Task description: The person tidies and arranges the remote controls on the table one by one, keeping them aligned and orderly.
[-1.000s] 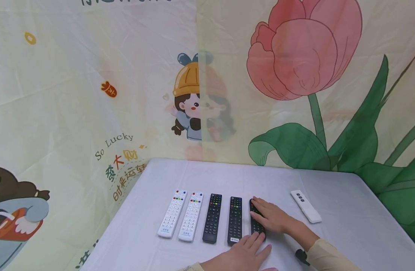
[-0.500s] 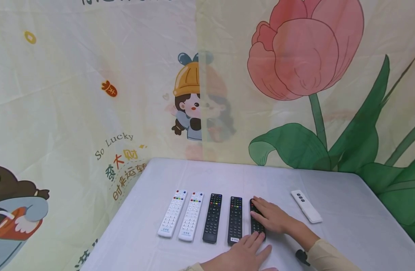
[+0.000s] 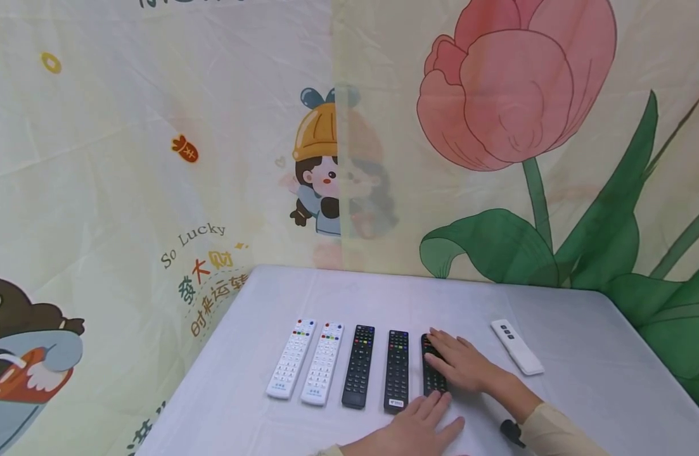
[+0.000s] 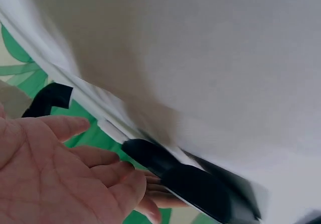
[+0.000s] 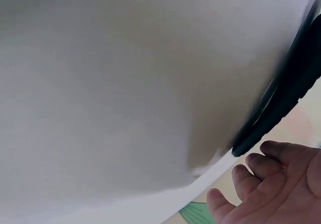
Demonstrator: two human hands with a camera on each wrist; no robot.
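In the head view, my right hand (image 3: 466, 364) lies over the right side of a black remote control (image 3: 433, 373), fingertips at its far end. My left hand (image 3: 412, 427) has its extended fingertips at that remote's near end. The hands partly cover the remote, and I cannot tell how firmly they touch it. The left wrist view shows the left palm (image 4: 65, 179) beside dark remotes (image 4: 200, 189). In the right wrist view, slightly bent fingers of the right hand (image 5: 276, 184) are below the far end of a black remote (image 5: 281, 103).
Left of the hands lie a black remote with a white label (image 3: 396, 370), another black remote (image 3: 358, 367) and two white remotes (image 3: 322, 364) (image 3: 291, 360). A plain white remote (image 3: 516, 347) lies at the right. A white cloth (image 3: 229, 405) covers the table; a printed curtain (image 3: 127, 190) hangs behind.
Both hands have shifted very slightly to the right in the last half second. The remotes keep their places.
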